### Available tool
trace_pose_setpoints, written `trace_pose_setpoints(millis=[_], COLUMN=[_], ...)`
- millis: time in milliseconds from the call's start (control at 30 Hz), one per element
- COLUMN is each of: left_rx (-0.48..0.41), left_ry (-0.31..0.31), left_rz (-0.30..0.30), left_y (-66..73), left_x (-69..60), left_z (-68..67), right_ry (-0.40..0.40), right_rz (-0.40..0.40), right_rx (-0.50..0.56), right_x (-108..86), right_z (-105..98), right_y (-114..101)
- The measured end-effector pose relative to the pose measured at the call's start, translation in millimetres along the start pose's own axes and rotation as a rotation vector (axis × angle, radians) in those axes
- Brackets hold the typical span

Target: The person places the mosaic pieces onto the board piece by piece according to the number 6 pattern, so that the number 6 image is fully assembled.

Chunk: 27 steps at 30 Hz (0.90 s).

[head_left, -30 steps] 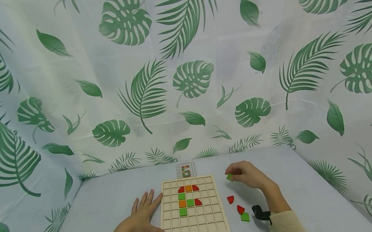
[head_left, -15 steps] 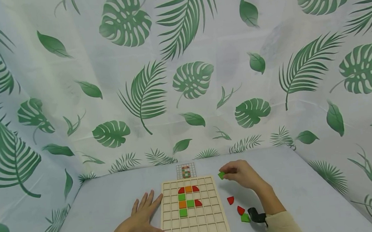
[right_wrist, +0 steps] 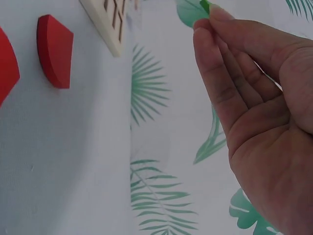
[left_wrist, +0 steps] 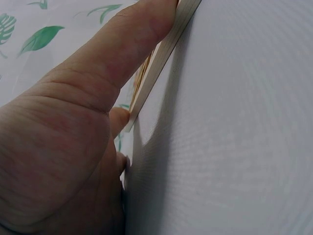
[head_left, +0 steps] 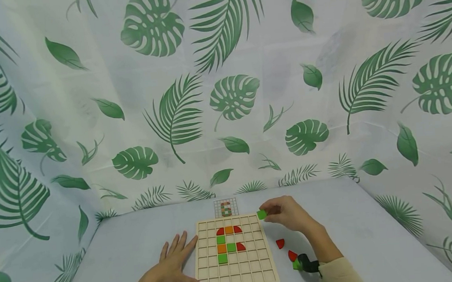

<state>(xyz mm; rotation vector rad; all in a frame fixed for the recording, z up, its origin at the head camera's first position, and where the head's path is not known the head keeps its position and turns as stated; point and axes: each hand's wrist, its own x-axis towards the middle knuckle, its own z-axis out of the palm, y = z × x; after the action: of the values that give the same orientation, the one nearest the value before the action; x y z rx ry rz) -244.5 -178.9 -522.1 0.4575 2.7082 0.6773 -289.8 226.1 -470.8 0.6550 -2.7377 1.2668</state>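
Note:
A square wooden grid board [head_left: 237, 279] lies on the table, with red quarter-round, orange square and green square tiles in some of its cells. My left hand [head_left: 172, 264] rests spread along the board's left edge, thumb and a fingertip touching it. Over the board's far right corner my right hand [head_left: 289, 213] pinches a green square tile [head_left: 261, 214] between thumb and fingers. Only a sliver of that green tile [right_wrist: 205, 6] shows in the right wrist view. Behind the board lies a small pattern card [head_left: 226, 207] with a coloured figure on a grid.
Right of the board lie two red quarter-round tiles [head_left: 280, 243] and a green square tile [head_left: 296, 264], partly covered by the black wrist device [head_left: 308, 263]. A leaf-patterned cloth [head_left: 216, 115] hangs behind and at both sides of the table.
My right hand has carried the green tile leftwards to the board's far right corner. The left hand and the tiles on the board stay where they were.

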Motion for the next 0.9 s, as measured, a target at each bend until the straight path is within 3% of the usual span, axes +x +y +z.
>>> trace_pose_setpoints(millis=[333,600,900], left_rx=[0.001,0.008,0.012], left_ry=[-0.002,-0.002,-0.003], left_rz=[0.006,-0.001,0.003], left_y=[-1.8,-2.0,-1.2], left_x=[1.6,2.2,0.9], left_z=[0.6,1.2,0.5], right_ry=[-0.051,-0.107,-0.158], right_rz=[-0.040,-0.140,-0.119], right_rx=[0.016,-0.005,-0.005], right_x=[3.1,6.6,7.2], right_z=[12.5,21.7,32.7], right_y=[-12.9,-17.7,-22.1])
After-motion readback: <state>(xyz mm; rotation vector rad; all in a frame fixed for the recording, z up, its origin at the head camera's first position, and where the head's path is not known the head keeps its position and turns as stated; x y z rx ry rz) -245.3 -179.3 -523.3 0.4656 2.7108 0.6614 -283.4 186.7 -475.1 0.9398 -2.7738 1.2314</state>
